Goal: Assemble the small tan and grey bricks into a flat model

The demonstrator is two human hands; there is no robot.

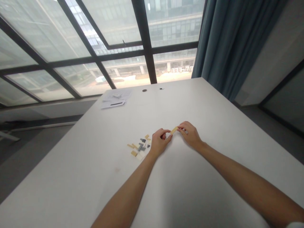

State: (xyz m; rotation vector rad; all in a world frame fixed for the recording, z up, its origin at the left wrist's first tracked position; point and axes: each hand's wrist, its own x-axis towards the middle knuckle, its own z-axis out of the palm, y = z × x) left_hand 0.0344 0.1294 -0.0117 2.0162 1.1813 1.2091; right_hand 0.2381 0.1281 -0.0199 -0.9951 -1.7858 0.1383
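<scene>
Between my two hands is a small tan building brick piece (174,130), long and flat, tilted up toward the right. The fingertips of my left hand (161,141) pinch its lower left end. At the upper right end, my right hand (190,134) grips it between thumb and fingers. A bit of grey shows by the right fingers, too small to name. Left of my left hand lies a loose group of tan, dark grey and white bricks, among them a tan brick (134,153) and a grey brick (140,146).
The white table (201,107) stretches to the window (175,60). Printed papers (114,101) with a dark strip lie at its far left corner. Two small dark round spots (144,90) mark the far edge. A blue curtain (220,47) hangs at the right.
</scene>
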